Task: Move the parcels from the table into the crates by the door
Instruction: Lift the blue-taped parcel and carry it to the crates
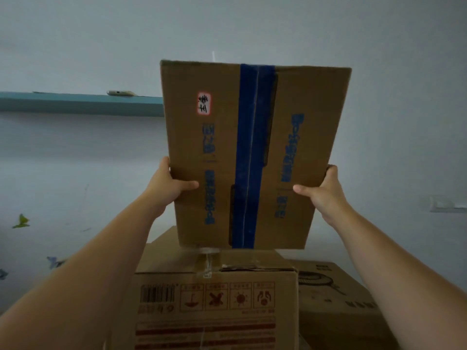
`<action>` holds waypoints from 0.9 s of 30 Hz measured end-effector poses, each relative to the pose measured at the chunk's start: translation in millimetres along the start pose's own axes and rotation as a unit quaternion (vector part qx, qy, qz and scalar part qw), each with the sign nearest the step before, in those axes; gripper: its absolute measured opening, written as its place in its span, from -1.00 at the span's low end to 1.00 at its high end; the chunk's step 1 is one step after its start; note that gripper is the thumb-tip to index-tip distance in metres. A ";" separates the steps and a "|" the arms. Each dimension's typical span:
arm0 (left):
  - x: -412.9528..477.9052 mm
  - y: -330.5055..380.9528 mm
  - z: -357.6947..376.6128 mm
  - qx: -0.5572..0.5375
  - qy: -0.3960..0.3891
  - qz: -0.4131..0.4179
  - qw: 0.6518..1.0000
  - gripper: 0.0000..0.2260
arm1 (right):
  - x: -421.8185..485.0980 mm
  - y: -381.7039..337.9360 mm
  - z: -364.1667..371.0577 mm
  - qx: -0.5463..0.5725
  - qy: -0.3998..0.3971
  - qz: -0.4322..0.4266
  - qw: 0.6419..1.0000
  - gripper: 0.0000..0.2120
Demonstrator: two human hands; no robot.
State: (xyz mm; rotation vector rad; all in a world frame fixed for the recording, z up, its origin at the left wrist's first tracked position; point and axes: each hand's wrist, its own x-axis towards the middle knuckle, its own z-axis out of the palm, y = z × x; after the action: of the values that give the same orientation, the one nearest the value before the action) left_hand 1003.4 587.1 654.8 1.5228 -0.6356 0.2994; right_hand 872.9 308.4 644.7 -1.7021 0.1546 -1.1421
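A brown cardboard parcel (219, 152) with a blue tape strip down its middle and blue printing is tilted up in front of me, its taped face toward the camera. My left hand (169, 184) grips its left edge, thumb across the face. My right hand (322, 189) grips its right edge the same way. The parcel's lower edge is just above, or resting on, a larger cardboard box (217, 304) with a barcode and red handling symbols.
A second cardboard box (336, 296) with a dark printed drawing stands to the right of the large one. A teal shelf (80, 103) runs along the pale wall at the left. Small butterfly stickers (21, 221) dot the wall low left. A wall socket (447, 203) is at right.
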 end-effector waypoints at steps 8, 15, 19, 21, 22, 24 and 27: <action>-16.9 -9.8 4.7 -0.075 -0.053 -0.050 0.995 -0.49 | -12.6 20.5 -1.5 0.004 -0.056 0.026 0.998 -0.28; -13.6 4.9 -27.8 -0.206 -0.076 -0.170 0.961 -0.11 | -15.2 3.5 -24.1 0.285 -0.156 0.130 0.937 -0.61; -22.9 27.1 -21.5 -0.155 -0.063 -0.145 0.975 -0.46 | -13.3 -9.0 -28.6 0.251 -0.185 0.143 0.939 -0.25; -29.2 29.6 -22.4 -0.164 -0.076 -0.129 0.975 -0.56 | -17.4 -11.9 -25.8 0.249 -0.178 0.137 0.942 -0.35; -31.6 28.7 -24.3 -0.172 -0.080 -0.119 0.975 -0.59 | -20.8 -10.8 -24.9 0.250 -0.174 0.131 0.943 -0.34; -36.0 23.4 -28.0 -0.195 -0.076 -0.097 0.973 -0.65 | -26.5 -5.8 -24.9 0.263 -0.159 0.118 0.944 -0.23; -41.6 11.9 -29.3 -0.259 -0.064 -0.055 0.962 -0.65 | -36.8 8.7 -26.0 0.315 -0.163 0.092 0.930 -0.40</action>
State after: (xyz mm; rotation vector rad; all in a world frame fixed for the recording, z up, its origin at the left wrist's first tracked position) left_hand 969.0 624.9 643.5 1.0704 -0.6652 -0.0538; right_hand 837.2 308.4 615.8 -1.2386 -0.2378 -0.6528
